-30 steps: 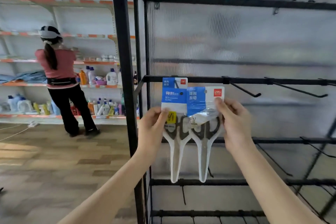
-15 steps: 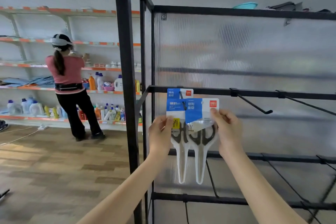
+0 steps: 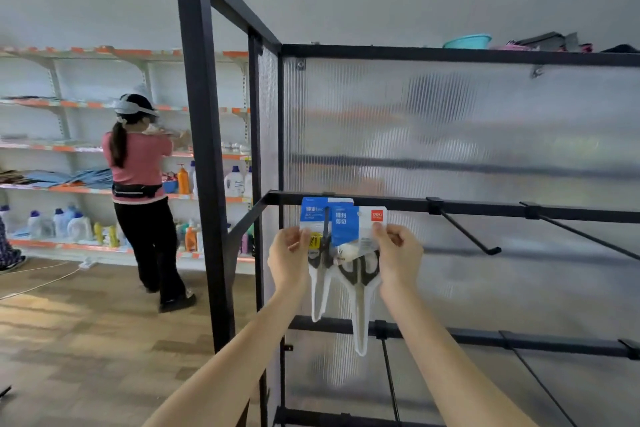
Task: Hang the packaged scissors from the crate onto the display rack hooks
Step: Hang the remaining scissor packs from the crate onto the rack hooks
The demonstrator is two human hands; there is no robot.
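While two packs of scissors are held up against the rack, the hanging step is judged to be in hand. The left pack [image 3: 320,246] is pinched at its left edge by the left hand [image 3: 289,258], thumb in front and fingers curled behind. The right pack [image 3: 358,253] is pinched at its upper right corner by the right hand [image 3: 398,253]. The two packs overlap, the right one lying partly in front of the left. Their blue header cards are raised to the rail [image 3: 485,207] of the rack [image 3: 197,149], the top edge of the left card touching or just overlapping it. A dark thin line is seen running down the left card; it may be a hook already threaded through the hang hole, but this cannot be told for certain. The blade ends hang down past the lower rail [image 3: 519,341].

Two bare hooks [image 3: 465,234] are seen further right on the same rail, angled outward with upturned tips. No crate is in view.

For the next move, the hole in each card would need to be lined up with a hook tip and slid back along it, one pack at a time, since the overlap could make the cards snag. The packs look light and stiff, so a pinch at the edge should be enough.

Behind the rack a ribbed translucent panel [image 3: 450,132] is fixed. Well apart on the left, a person [image 3: 142,191] is seen at wall shelves [image 3: 52,146] stocked with bottles, standing on a wood floor [image 3: 86,340].
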